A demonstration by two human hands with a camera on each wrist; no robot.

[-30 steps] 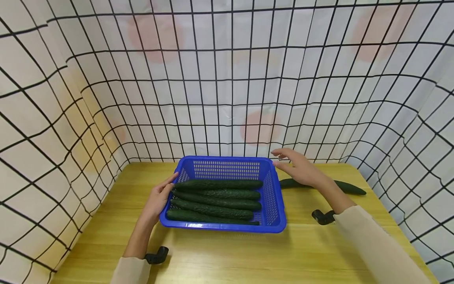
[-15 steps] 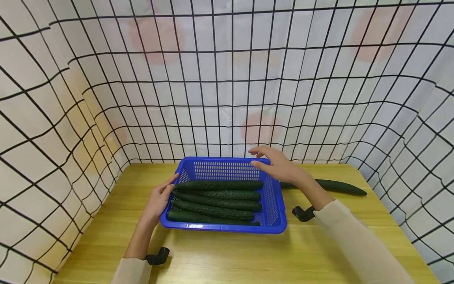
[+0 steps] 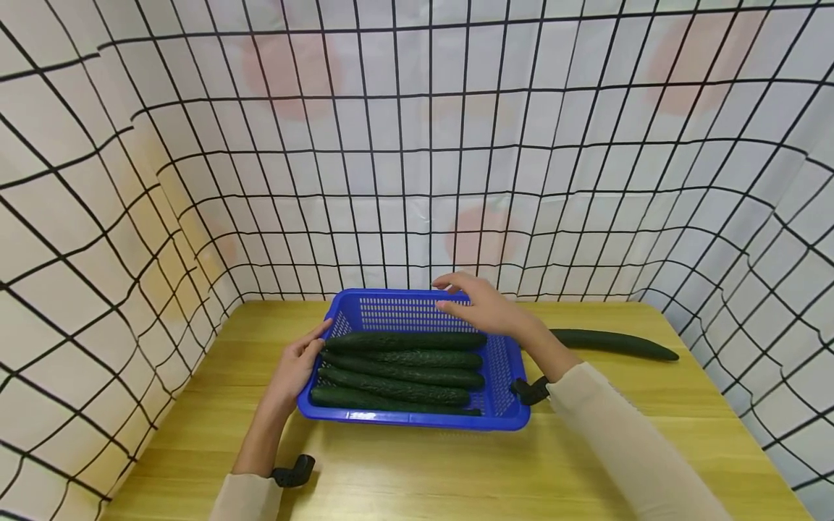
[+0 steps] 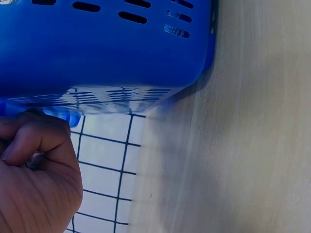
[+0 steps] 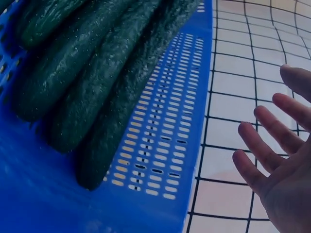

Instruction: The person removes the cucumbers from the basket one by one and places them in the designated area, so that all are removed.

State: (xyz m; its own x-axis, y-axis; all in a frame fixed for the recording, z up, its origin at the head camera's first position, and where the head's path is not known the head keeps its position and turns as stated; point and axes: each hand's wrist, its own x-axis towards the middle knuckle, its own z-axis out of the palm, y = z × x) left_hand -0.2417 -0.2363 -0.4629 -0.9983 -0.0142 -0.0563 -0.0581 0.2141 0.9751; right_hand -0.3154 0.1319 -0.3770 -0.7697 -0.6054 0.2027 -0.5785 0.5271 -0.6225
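The blue, rectangular basket of perforated plastic stands on the yellowish wooden table, its long side facing the person, which perhaps makes both ends easy to reach. Inside, at least five long, dark-green, bumpy cucumbers lie side by side along its length; I think this direction suits them, because they are nearly as long as the basket.

At the basket's 9 o'clock, the left hand grips the rim with bent fingers, probably to keep it steady. Toward 1 o'clock, the right hand hovers over the far rim, its fingers spread and pinching nothing.

Outside, toward 3 o'clock, one smooth-looking, dark-green cucumber lies on the table, partly hidden behind the right forearm. At 12 o'clock rises a white cloth with black grid lines.
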